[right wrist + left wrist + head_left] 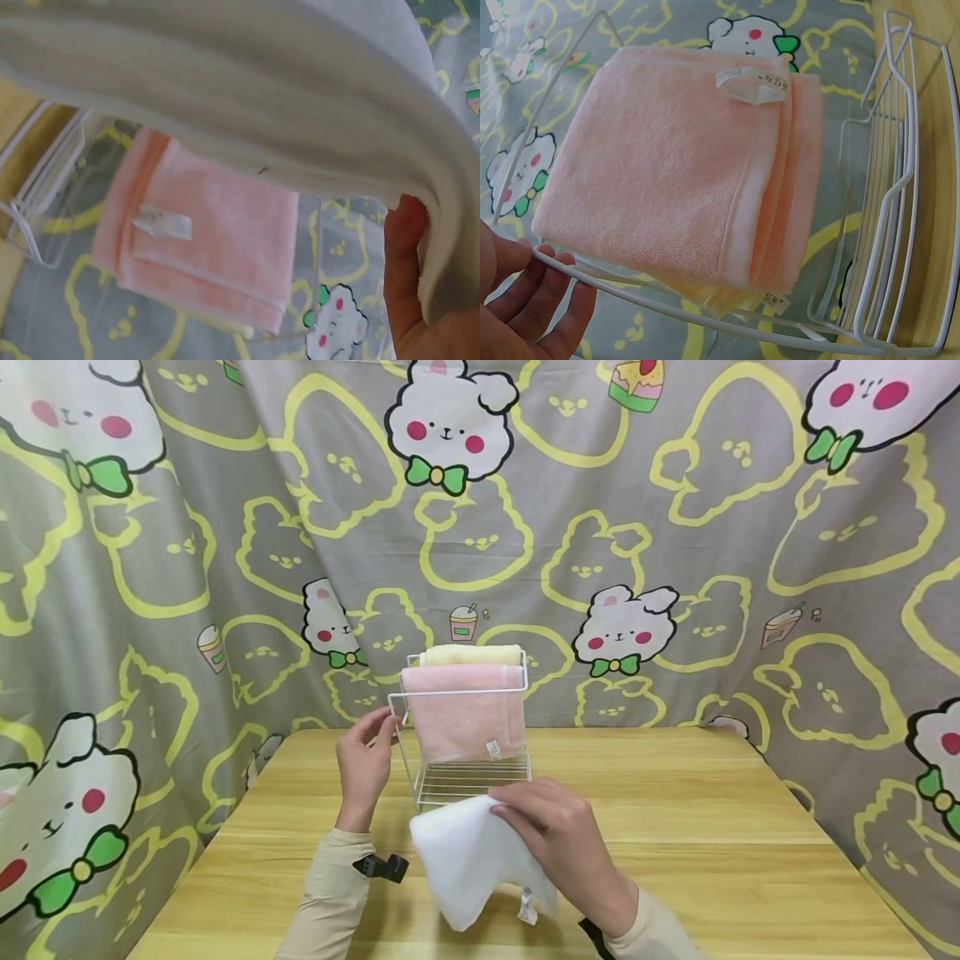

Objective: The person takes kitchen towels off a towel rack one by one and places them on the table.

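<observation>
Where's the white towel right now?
In the head view, the white towel hangs at lower centre, pinched near its top by the right hand, on the near side of the wire rack bearing the pink towel.

The rack [457, 693] is standing on the table [690, 835]. Behind the rack, and off to its left and right, a curtain [705, 543] is hanging. A front towel [467, 723] is draping over the rack's upper part; a back towel [472, 654] is draping toward the rack's rear. The left hand [366, 762] is gripping the rack's left side. In front of the rack, a loose towel [467, 856] is dangling from the right hand [564, 839].
</observation>
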`<state>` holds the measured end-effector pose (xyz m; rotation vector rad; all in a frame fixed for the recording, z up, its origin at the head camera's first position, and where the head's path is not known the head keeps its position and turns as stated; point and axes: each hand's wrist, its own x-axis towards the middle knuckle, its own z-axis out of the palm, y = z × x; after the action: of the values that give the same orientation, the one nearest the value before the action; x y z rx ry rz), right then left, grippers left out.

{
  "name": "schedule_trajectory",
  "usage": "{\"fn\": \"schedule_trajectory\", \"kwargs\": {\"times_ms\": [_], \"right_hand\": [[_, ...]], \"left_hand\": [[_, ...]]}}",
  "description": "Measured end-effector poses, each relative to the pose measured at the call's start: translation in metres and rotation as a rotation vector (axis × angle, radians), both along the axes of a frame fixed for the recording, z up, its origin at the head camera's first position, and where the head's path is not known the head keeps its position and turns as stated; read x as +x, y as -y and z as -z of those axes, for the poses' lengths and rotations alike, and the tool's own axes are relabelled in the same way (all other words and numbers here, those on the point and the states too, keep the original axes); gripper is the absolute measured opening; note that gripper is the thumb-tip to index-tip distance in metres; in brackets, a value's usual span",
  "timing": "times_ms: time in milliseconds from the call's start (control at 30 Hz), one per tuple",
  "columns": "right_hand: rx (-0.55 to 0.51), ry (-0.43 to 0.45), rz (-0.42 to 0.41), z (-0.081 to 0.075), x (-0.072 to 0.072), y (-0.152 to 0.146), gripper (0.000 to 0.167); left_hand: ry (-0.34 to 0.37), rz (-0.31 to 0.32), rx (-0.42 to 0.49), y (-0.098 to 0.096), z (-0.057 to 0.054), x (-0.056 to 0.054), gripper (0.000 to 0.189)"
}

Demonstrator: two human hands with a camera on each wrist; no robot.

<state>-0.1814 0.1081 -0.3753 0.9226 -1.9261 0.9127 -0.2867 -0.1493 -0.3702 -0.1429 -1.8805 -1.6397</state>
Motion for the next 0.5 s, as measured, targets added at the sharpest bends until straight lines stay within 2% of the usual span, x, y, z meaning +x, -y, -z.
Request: {"fn": "schedule_trajectory", "kwargs": {"times_ms": [100, 200, 367, 500], "right_hand": [[-0.010, 0.048, -0.015, 0.005, -0.002, 0.004, 0.022], [-0.034, 0.127, -0.038, 0.011, -0.005, 0.007, 0.021], [-0.065, 0.266, -0.072, 0.020, -0.012, 0.011, 0.017], [-0.086, 0.386, -0.060, 0.024, -0.017, 0.011, 0.017]], "left_hand": [[-0.007, 0.004, 0.012, 0.003, 0.008, -0.007, 0.018], [-0.015, 0.013, 0.025, 0.005, 0.011, -0.010, 0.018], [-0.032, 0.022, 0.031, 0.006, 0.012, -0.009, 0.017], [-0.034, 0.019, 0.026, 0.006, 0.011, -0.008, 0.016]]}}
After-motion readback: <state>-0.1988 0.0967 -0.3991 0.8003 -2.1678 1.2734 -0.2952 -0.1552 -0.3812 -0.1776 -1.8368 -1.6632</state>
